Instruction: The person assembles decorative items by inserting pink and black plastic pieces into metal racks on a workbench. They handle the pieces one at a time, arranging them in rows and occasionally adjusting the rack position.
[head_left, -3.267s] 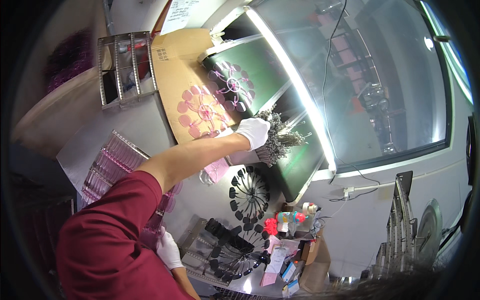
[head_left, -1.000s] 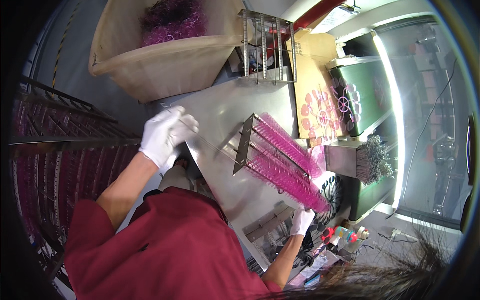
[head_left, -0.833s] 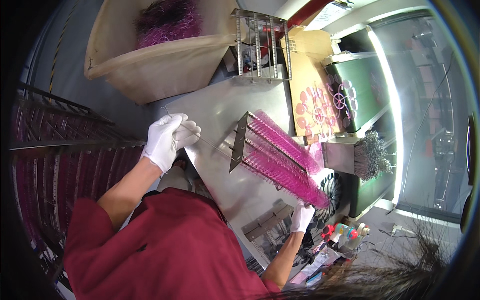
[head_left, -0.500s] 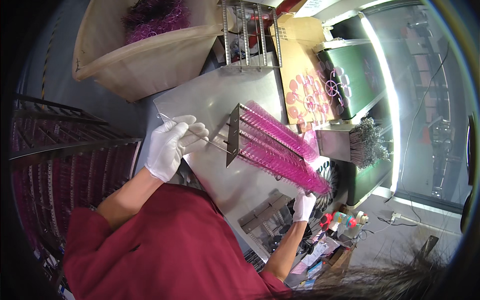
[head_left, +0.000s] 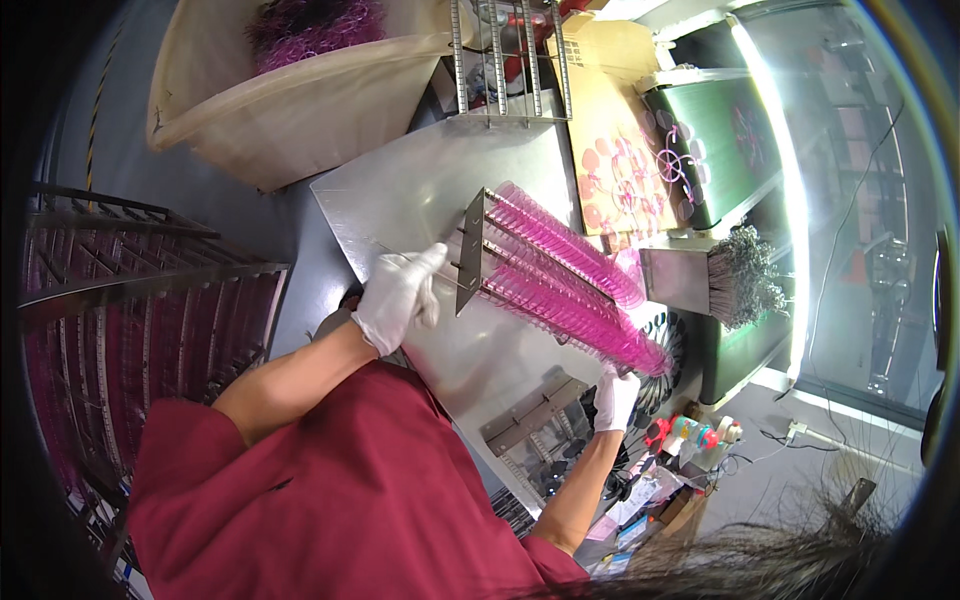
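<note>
A metal rack holding rows of clear pink discs (head_left: 575,300) stretches across the table in front of me, tilted down to the right. At its near left end is a flat metal end plate (head_left: 469,254). My left hand (head_left: 398,297), in a white glove, is closed around a thin metal rod (head_left: 452,283) close to that plate. The rod runs toward the plate, and most of it is hidden by the fingers. At the rack's lower right end my gloved right hand (head_left: 614,402) grips the frame; its fingertips are partly hidden behind the rack.
A large cream tub (head_left: 310,115) with a purple tangle stands at the far left. An upright metal rack (head_left: 515,60) is behind the steel table (head_left: 390,190). A box of thin wires (head_left: 680,283) sits right of the discs. Loaded racks (head_left: 150,290) fill the left side.
My left hand has moved right and down, close to the end plate, and much less of the rod shows. My right hand stays at the rack's far end, which has shifted slightly.
</note>
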